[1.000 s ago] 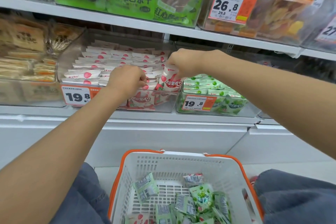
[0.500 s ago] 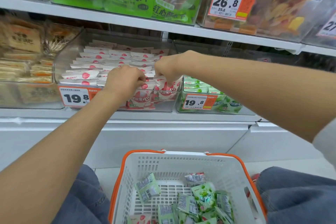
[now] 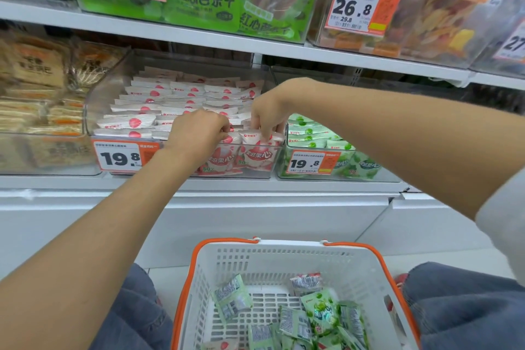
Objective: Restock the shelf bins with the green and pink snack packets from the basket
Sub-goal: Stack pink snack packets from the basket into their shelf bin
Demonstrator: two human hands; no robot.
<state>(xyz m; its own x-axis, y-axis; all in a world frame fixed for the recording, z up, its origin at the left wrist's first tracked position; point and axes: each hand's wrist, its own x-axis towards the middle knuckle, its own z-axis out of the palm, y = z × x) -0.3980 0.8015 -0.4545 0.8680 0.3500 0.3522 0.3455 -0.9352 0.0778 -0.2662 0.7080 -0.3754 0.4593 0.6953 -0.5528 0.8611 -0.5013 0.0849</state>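
**Pink Bin, Front Row: Both Hands In**

Both hands are at the front of the pink bin [image 3: 96, 99] on the shelf [image 3: 255, 187]. Right hand [image 3: 267, 111]: grip closed on a pink packet [image 3: 258, 150], pinched by its top edge and standing upright against the bin's front wall. Left hand [image 3: 199, 131]: fingers curled down among the neighbouring front packets — whether that grip holds one cannot be told. Green bin [image 3: 383, 175] stands just beside, on the right. Basket [image 3: 284, 261] sits below between the knees, holding mostly green packets [image 3: 321, 310].

White basket [image 3: 287, 260], orange-rimmed; pink-and-white packets [image 3: 181, 99]; green packets [image 3: 308, 133]; orange-white price tags [image 3: 312, 162].
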